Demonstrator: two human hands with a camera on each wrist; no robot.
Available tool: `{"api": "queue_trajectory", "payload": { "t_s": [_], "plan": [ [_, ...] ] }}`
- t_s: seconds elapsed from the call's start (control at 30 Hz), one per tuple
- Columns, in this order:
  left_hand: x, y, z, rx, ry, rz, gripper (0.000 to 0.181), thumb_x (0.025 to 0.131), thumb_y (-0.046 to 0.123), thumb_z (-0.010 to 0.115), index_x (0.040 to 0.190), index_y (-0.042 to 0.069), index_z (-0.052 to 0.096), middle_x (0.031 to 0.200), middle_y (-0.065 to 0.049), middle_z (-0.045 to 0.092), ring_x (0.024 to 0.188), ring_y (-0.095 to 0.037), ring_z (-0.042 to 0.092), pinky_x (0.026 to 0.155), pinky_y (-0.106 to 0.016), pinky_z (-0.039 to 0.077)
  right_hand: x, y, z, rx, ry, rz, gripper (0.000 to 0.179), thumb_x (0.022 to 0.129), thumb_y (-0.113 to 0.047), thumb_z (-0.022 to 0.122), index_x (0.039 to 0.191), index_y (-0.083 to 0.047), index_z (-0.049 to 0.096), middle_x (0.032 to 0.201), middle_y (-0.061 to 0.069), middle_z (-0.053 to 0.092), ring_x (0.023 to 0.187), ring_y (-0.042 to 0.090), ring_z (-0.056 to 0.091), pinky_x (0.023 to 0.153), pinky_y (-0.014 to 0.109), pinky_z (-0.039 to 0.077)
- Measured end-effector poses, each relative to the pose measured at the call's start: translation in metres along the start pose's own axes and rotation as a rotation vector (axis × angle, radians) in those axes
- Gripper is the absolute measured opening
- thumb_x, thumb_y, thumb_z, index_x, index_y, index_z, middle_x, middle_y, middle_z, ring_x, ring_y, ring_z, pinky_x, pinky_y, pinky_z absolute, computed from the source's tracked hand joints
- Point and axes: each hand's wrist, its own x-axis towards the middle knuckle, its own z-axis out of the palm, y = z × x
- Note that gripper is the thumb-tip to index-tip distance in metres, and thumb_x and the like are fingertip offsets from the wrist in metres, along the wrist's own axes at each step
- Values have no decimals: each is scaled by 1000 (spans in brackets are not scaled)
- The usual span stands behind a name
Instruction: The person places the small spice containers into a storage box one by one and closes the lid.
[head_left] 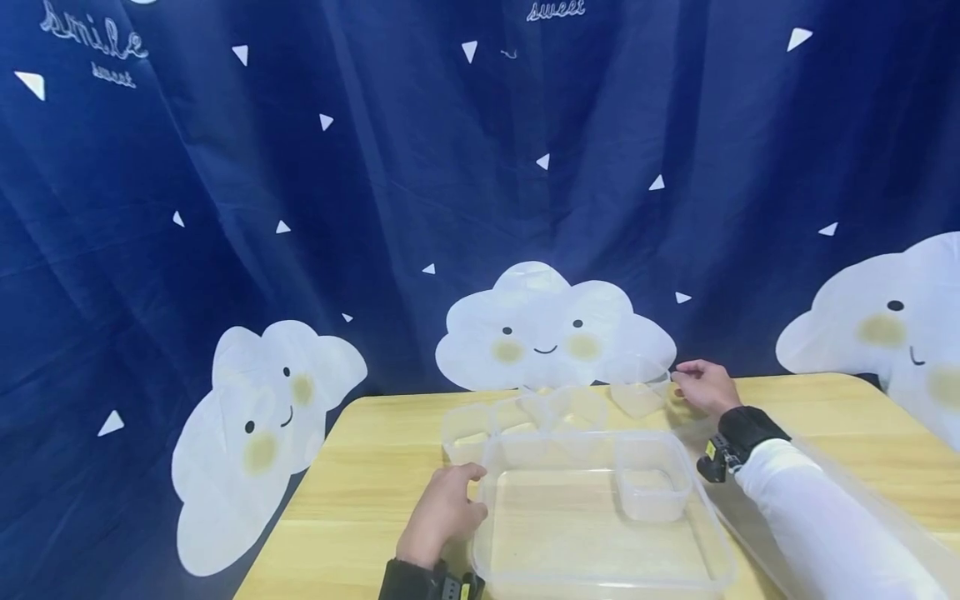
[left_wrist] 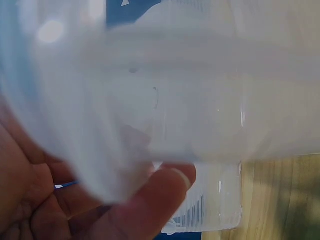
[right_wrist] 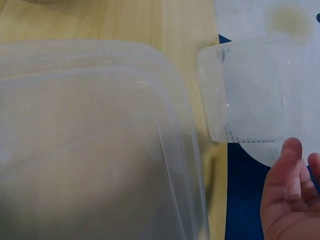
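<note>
A large clear plastic box sits at the front middle of the table. My left hand holds its left rim; in the left wrist view, thumb and fingers lie on opposite sides of the blurred clear plastic. Inside the box, in the back right corner, stands a small clear container. Beside another small clear container, at the table's far edge, is my right hand. Its thumb is extended close to that container; whether they touch I cannot tell.
Several more small clear containers stand in a row behind the box. A large clear lid lies on the table under my right forearm. The wooden table ends at a dark blue curtain with cloud prints.
</note>
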Motion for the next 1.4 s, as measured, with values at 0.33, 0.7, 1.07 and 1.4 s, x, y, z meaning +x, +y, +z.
{"api": "queue_trajectory", "payload": {
  "t_s": [0.33,0.7,1.07,1.4],
  "plan": [
    [-2,-1,-3,-10,9,10,46,75,-1,62,121,-5,61,113,-18,63,50,-14,44,59,-34,43,5,-3,12,59,-1,81,46,94,-24,56,124,11,52,112,27,58,70,9,65,60,20,53],
    [-2,-2,-1,-10,2,16,46,75,-1,61,120,-5,61,112,-18,63,52,-15,46,58,-33,43,7,7,18,80,-9,106,49,96,-28,55,125,13,52,108,25,62,67,5,64,59,18,52],
    [-1,0,1,-16,9,19,47,74,-2,61,120,-5,61,111,-18,63,49,-14,45,55,-32,43,7,3,18,74,15,134,42,92,-23,58,113,13,61,72,-3,67,67,9,60,62,21,42],
    [-1,-1,2,-8,16,24,46,74,-2,62,120,-5,62,109,-17,64,50,-14,46,56,-32,45,9,-1,17,211,-51,212,41,90,-13,56,118,17,53,82,4,60,67,7,59,63,21,54]
  ]
}}
